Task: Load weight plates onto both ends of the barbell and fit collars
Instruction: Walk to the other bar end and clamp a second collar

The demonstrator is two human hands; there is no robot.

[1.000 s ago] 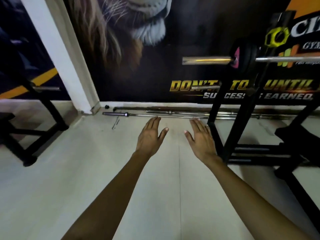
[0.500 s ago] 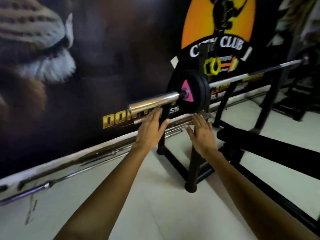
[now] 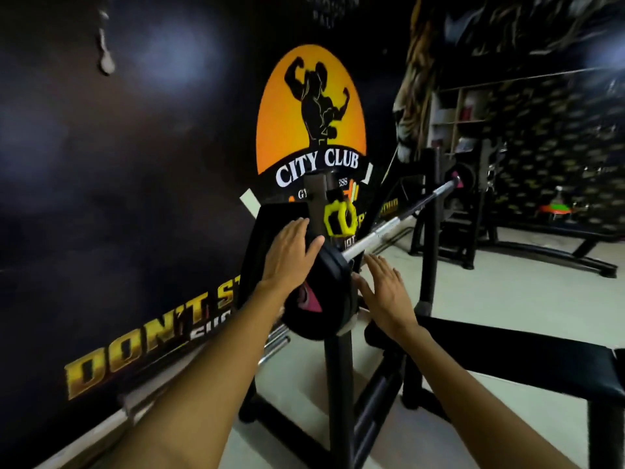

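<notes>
A barbell (image 3: 389, 228) rests on a black rack (image 3: 338, 367), its shaft running away to the right. A black weight plate (image 3: 329, 299) with a pink mark sits on its near end. Another plate (image 3: 465, 176) shows at the far end. A yellow collar (image 3: 340, 216) hangs on the rack upright just above the near plate. My left hand (image 3: 289, 257) lies flat with fingers spread over the near plate's upper left. My right hand (image 3: 385, 289) is open, just right of the plate and below the shaft. Neither hand holds anything.
A dark wall mural with a gym logo runs along the left. A black bench pad (image 3: 507, 353) lies to the right of the rack. Spare bars (image 3: 275, 348) lie on the floor by the wall. More equipment stands at the far right.
The view has swung right and closer to the near end of the barbell. Both open hands have come up to the near plate, the left hand now over it.
</notes>
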